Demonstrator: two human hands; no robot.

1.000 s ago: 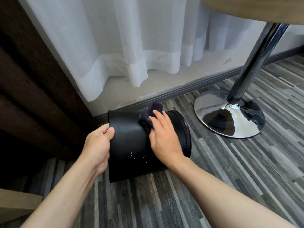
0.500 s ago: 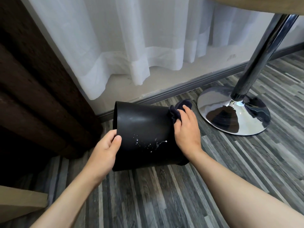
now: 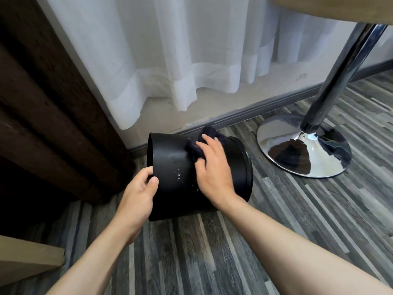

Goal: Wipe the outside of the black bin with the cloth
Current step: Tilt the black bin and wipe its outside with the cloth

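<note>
A: Far left?
B: Dark brown curtain [image 3: 42, 107] hanging in heavy folds to the floor. Below it, at the frame's lower left edge, a corner of tan board [image 3: 25, 265].

A: And the near floor?
B: Grey striped planks [image 3: 212, 252], open and bare between the two forearms and out to the bottom edge.

A: Left hand?
B: Left hand [image 3: 138, 196] clamped on the left rim of the bin [image 3: 170, 162], thumb lying on the outer wall, fingers curled over the edge and hidden inside.

A: Where is the bin?
B: Centre of view, lying tipped on its side on the floor, just in front of the grey skirting board [image 3: 244, 116]. Left circular edge by the brown curtain, right ridged end toward the table foot. White specks on the wall between the hands.

A: Right hand?
B: Right hand [image 3: 212, 167] flat on top of the bin, fingers slightly spread, pressing a dark cloth [image 3: 198, 145] bunched against the upper wall.

A: Further right?
B: Narrow strip of floor, then a chrome table foot [image 3: 304, 147], round, with a slanted pole [image 3: 340, 71] up to a wooden tabletop edge [image 3: 331, 7]. White sheer curtain [image 3: 180, 50] behind, hem clear of the floor.
</note>
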